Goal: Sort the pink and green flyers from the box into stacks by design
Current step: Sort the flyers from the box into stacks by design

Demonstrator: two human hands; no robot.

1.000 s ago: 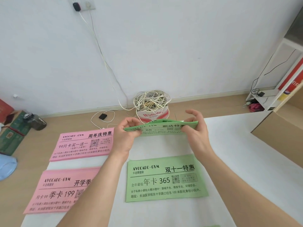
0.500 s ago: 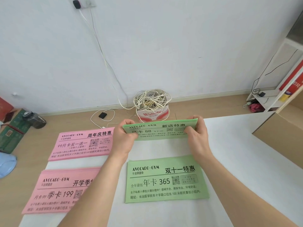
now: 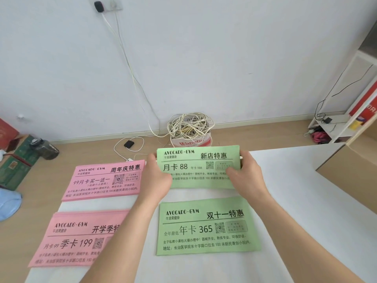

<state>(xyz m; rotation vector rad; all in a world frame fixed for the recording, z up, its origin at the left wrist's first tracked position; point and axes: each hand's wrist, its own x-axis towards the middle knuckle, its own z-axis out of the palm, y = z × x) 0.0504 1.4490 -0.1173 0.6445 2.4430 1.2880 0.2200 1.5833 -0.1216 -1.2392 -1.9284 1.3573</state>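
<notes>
While the left hand [image 3: 158,177] and right hand [image 3: 247,173] each grip one short end with curled fingers, the green flyer stack [image 3: 196,160], printed "AVOCADO·GYM" and "月卡 88", sits at the far edge of the white table [image 3: 289,201], just beyond the green "年卡 365" stack [image 3: 208,226]. A second ago it was seen almost edge-on; now its whole printed face shows.
</notes>
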